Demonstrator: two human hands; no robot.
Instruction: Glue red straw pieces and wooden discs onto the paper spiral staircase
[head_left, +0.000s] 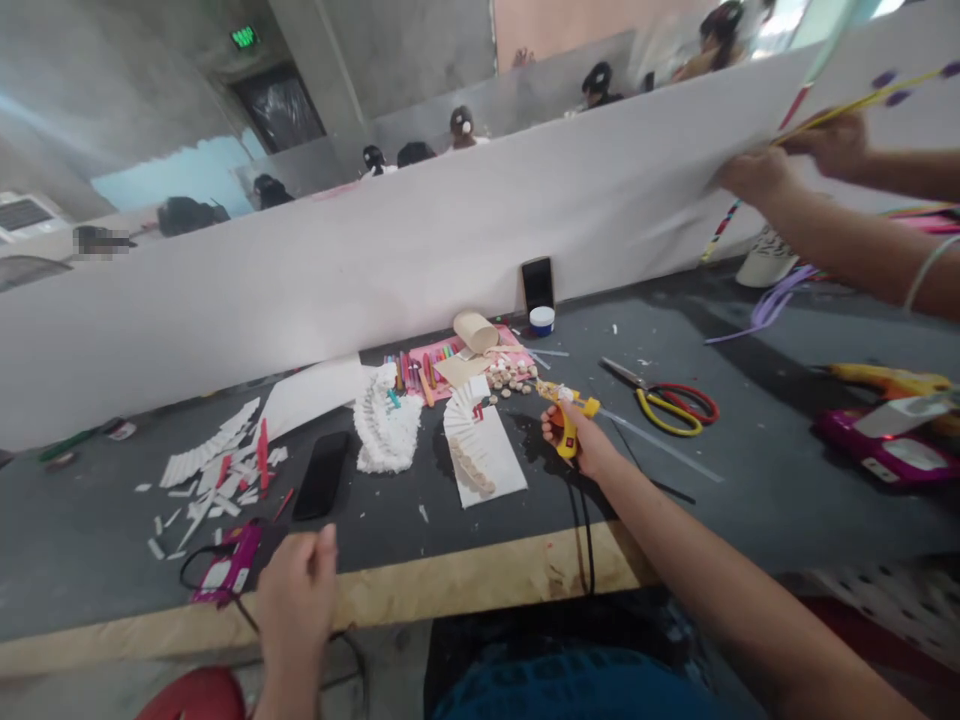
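Observation:
My right hand (577, 440) is wrapped round a yellow hot glue gun (568, 436), its nozzle pointing left, a clear glue stick (660, 445) trailing behind. Left of the nozzle lies a white card (491, 460) with a curved row of white strips, partly covered by small beige pieces. Small tan pebble-like pieces (514, 377) are heaped by the nozzle. At the table's front edge hovers my left hand (300, 585), fingers curled and thumb up; whatever it may hold is hidden. A black phone (322, 475) and a purple box with a cord (231, 565) lie beyond it.
Red-and-yellow scissors (664, 400) lie right of my hand. White and red scraps (225, 480) spread at left, beside a white textured piece (386, 420). A blue-and-white jar (541, 320) stands by the partition (300, 290). A co-worker's hands (795, 165) hold sticks at right.

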